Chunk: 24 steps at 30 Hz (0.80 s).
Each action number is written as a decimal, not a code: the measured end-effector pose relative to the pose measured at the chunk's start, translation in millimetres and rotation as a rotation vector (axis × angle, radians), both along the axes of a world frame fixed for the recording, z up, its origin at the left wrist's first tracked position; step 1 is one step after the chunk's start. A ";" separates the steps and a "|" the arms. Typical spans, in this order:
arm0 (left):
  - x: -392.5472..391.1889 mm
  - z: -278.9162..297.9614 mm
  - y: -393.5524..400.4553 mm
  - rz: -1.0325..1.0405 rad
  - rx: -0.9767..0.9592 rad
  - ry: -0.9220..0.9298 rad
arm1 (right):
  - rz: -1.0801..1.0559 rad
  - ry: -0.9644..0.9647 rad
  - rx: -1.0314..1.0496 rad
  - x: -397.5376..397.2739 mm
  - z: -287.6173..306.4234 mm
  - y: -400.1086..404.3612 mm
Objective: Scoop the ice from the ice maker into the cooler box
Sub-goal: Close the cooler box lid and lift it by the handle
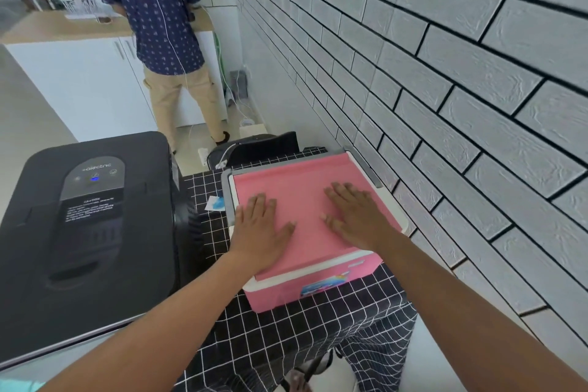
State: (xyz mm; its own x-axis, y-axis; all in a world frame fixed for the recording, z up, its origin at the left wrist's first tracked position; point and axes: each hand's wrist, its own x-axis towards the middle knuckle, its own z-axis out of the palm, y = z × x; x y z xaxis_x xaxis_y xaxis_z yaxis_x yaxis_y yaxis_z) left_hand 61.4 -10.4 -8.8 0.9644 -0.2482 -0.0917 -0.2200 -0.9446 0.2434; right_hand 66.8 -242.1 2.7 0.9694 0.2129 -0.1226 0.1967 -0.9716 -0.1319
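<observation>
Pink lid down, the cooler box (305,283) sits on the checked surface (286,340) just beside the black ice maker (89,226). Both hands, left hand (261,226) and right hand (356,213), lie flat and spread on the lid (302,200), gripping nothing. Best hook fingers under an edge and lift evenly.

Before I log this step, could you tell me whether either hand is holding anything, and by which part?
Nothing is gripped. The left hand and right hand lie flat, fingers straight, on the pink lid of the cooler box.
</observation>
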 end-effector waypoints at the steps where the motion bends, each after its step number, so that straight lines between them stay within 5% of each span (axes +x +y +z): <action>1: 0.3 -4.4 0.1 -0.002 0.032 -0.012 | 0.004 0.011 -0.014 1.8 -4.1 1.2; 15: 9.1 -25.4 -0.3 0.011 0.009 -0.086 | 0.038 -0.067 -0.009 13.9 -29.3 -3.8; 24: 107.6 9.2 0.6 0.129 0.104 0.059 | 0.076 0.024 0.055 113.7 2.1 -15.0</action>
State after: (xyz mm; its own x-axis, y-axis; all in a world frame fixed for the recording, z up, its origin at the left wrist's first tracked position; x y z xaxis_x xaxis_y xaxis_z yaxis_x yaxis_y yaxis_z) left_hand 169.0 -9.8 0.4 0.9797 -0.1093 -0.1679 -0.0840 -0.9849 0.1514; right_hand 180.5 -257.1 4.8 0.9471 0.2926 -0.1316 0.2655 -0.9451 -0.1904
